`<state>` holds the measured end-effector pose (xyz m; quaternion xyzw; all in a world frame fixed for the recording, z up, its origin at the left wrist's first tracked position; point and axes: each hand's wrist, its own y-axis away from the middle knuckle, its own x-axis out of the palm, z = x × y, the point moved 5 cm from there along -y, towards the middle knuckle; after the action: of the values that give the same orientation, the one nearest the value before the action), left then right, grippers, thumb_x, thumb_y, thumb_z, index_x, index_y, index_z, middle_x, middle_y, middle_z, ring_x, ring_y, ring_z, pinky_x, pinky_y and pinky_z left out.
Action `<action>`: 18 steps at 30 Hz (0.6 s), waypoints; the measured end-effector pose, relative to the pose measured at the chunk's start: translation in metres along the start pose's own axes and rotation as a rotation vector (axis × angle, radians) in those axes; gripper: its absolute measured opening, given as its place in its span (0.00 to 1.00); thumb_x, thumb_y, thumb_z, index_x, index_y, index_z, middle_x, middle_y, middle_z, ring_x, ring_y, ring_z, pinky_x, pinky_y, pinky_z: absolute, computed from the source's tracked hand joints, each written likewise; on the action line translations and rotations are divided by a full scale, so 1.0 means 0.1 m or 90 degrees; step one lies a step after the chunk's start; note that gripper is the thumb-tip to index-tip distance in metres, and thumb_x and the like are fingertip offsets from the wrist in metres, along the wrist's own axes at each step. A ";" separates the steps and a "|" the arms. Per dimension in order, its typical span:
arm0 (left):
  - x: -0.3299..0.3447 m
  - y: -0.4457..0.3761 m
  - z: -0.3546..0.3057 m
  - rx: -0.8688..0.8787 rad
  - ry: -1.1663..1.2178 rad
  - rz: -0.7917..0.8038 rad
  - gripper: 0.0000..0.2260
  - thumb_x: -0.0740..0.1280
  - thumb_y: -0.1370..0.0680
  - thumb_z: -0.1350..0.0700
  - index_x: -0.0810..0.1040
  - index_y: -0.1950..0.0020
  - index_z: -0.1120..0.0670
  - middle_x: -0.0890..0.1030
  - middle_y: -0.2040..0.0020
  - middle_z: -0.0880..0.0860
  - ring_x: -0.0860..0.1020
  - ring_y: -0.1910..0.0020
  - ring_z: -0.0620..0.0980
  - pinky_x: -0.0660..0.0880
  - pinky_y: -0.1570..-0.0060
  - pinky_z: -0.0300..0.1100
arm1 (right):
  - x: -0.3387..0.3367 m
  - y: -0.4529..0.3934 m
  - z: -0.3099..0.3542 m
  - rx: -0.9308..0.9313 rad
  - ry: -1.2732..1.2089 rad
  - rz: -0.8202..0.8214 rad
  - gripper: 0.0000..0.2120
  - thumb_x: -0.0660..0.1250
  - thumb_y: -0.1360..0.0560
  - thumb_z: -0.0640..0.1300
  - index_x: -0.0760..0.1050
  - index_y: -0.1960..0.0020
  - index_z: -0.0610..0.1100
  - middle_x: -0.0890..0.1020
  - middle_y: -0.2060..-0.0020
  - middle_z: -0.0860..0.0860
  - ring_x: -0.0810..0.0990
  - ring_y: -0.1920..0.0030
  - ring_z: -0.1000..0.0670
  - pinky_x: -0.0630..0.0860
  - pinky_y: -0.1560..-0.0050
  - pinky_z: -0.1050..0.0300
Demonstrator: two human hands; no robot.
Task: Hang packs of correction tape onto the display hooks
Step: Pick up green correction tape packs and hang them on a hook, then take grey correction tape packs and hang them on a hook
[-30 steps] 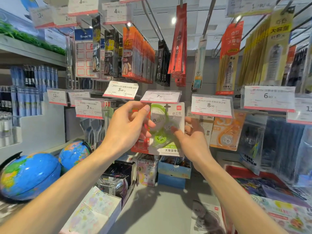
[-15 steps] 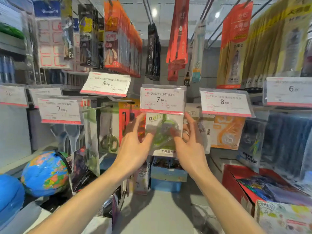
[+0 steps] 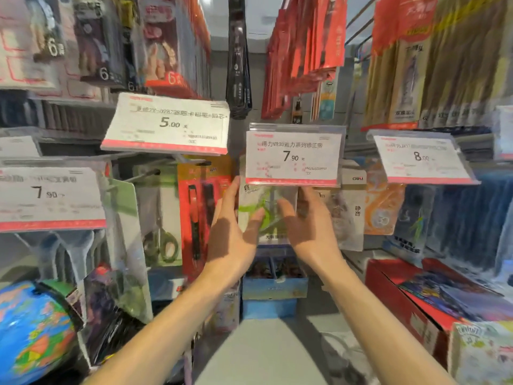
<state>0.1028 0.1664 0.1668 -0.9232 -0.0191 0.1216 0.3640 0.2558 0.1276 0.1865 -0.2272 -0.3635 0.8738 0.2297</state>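
The green correction tape pack (image 3: pixel 268 211) hangs between both hands' (image 3: pixel 234 232) wide-open grips.

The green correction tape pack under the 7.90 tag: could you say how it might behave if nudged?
The green correction tape pack looks thin and flat, so probably light. If it is on a hook, it would likely swing. Its clear glossy front may be slippery.
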 end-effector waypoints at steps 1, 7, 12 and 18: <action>0.01 0.00 0.00 0.000 0.005 0.003 0.30 0.70 0.18 0.51 0.60 0.19 0.44 0.71 0.24 0.49 0.74 0.28 0.52 0.71 0.28 0.57 | -0.01 -0.01 -0.01 0.003 0.003 -0.003 0.21 0.66 0.18 0.41 0.72 0.25 0.50 0.79 0.31 0.54 0.75 0.31 0.55 0.71 0.28 0.53; -0.06 0.09 0.00 -0.040 0.082 0.017 0.26 0.70 0.19 0.53 0.67 0.24 0.40 0.77 0.32 0.42 0.78 0.41 0.34 0.80 0.47 0.32 | -0.16 0.07 -0.12 0.070 -0.093 0.028 0.18 0.69 0.20 0.46 0.72 0.34 0.60 0.85 0.51 0.71 0.84 0.48 0.68 0.81 0.51 0.68; -0.29 0.42 -0.01 -0.066 0.066 -0.022 0.15 0.70 0.19 0.53 0.73 0.35 0.41 0.80 0.43 0.41 0.81 0.53 0.36 0.78 0.59 0.28 | -0.45 0.33 -0.24 0.156 -0.185 0.028 0.13 0.71 0.19 0.42 0.79 0.35 0.45 0.87 0.43 0.46 0.87 0.45 0.51 0.84 0.41 0.54; -0.41 1.00 0.01 -0.167 0.117 -0.057 0.08 0.71 0.20 0.56 0.80 0.42 0.47 0.86 0.51 0.50 0.86 0.54 0.44 0.82 0.52 0.44 | -0.87 0.86 -0.36 0.253 -0.294 -0.016 0.05 0.69 0.19 0.37 0.82 0.45 0.44 0.89 0.59 0.48 0.88 0.60 0.50 0.84 0.58 0.62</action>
<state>0.0577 0.0888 0.1067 -0.9683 -0.0424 0.0164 0.2456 0.3246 0.0432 0.1198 0.0316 -0.2311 0.9533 0.1916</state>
